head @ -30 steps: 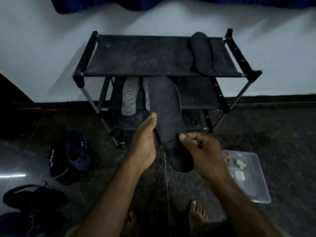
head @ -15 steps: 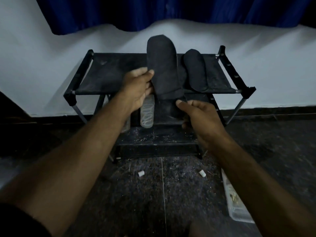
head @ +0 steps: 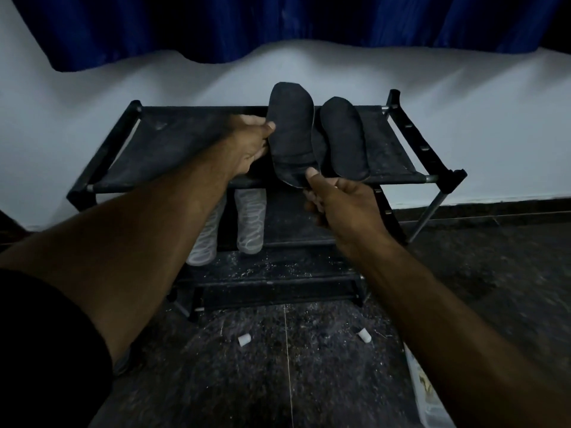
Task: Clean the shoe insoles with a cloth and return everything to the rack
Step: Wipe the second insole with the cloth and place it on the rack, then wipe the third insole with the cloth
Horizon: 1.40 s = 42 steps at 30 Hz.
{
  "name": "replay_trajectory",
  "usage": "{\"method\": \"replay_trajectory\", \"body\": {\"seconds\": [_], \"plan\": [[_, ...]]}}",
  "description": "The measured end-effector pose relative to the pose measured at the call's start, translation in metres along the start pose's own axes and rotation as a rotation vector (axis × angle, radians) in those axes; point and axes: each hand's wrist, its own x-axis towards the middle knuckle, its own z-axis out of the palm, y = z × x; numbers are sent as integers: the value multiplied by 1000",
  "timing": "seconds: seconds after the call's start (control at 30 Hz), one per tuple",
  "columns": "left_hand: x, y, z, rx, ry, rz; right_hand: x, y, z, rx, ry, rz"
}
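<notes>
Hands are working at a black shoe rack in the single head view, in dim light. The left hand is reaching over the top shelf and gripping the left edge of a dark insole, thumb on its upper face and fingers curled beneath. The right hand is pinching the heel end of the same insole, the thumb pressing on top near the front rail and the other fingers tucked under it. The insole is tilting, its toe end rising above the shelf fabric and pointing toward the wall, its heel hanging just past the front edge of the rack.

A second dark insole is lying flat on the top shelf just beside the held one, to its right, the two edges overlapping or touching; which of the two cannot be told. The shelf fabric is showing pale dust and specks.

On the middle shelf two pale translucent insoles are leaning side by side, toe ends down on the dusty lower shelf. The left one is partly hiding behind the left forearm.

On the speckled dark floor in front of the rack two small white bits are lying well apart. At the lower right edge a clear plastic tray is sitting on the floor, holding small pale scraps too blurred to make out. A blue curtain is hanging above the white wall behind.
</notes>
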Motion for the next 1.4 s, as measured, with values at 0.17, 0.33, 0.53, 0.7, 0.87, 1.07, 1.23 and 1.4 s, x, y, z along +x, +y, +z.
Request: {"method": "replay_trajectory", "body": {"seconds": [0.17, 0.33, 0.53, 0.7, 0.87, 1.07, 1.23, 1.4], "plan": [[20, -15, 2, 48, 37, -36, 10, 12, -4, 69, 26, 58], [26, -19, -1, 43, -2, -86, 17, 17, -3, 107, 96, 68], [22, -16, -3, 4, -30, -130, 24, 17, 5, 169, 177, 10], [20, -16, 1, 21, -16, -124, 27, 24, 10, 178, 183, -2], [21, -18, 1, 33, -25, -107, 27, 25, 7, 149, 195, -15], [23, -16, 1, 48, -23, -107, 28, 25, 8, 140, 202, -29], [21, -16, 2, 50, -9, -105, 23, 20, 5, 98, 197, -5], [9, -11, -7, -25, 73, -48, 10, 20, 0, 125, 189, 77]]}}
